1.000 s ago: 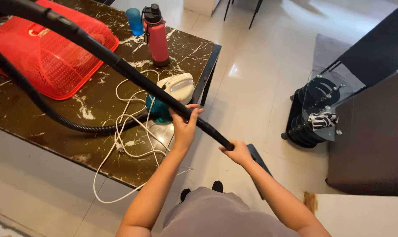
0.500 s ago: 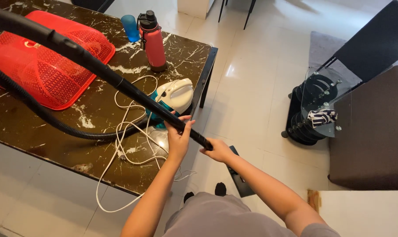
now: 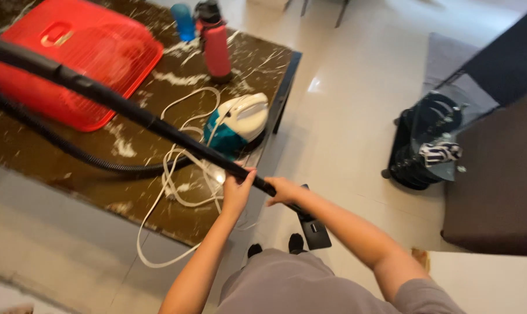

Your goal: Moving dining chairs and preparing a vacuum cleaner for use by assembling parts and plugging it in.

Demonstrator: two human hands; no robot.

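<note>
Open floor (image 3: 345,122) rightward; table (image 3: 71,186), white cord (image 3: 176,174) crowding left.

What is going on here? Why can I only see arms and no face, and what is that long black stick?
The picture comes from a camera worn on a person's head, looking down, so you see only their own arms and grey clothes. The left hand and the right hand both wrap their fingers around a long black vacuum tube. Its flat black nozzle points down at the pale tiled floor. A ribbed black hose curves across the dark marble table. On the table also lie a red plastic mesh cover, a white and teal handheld appliance with a tangled white cord, a red bottle and a blue bottle. On the right, a black bag sits beside a brown seat.
</note>
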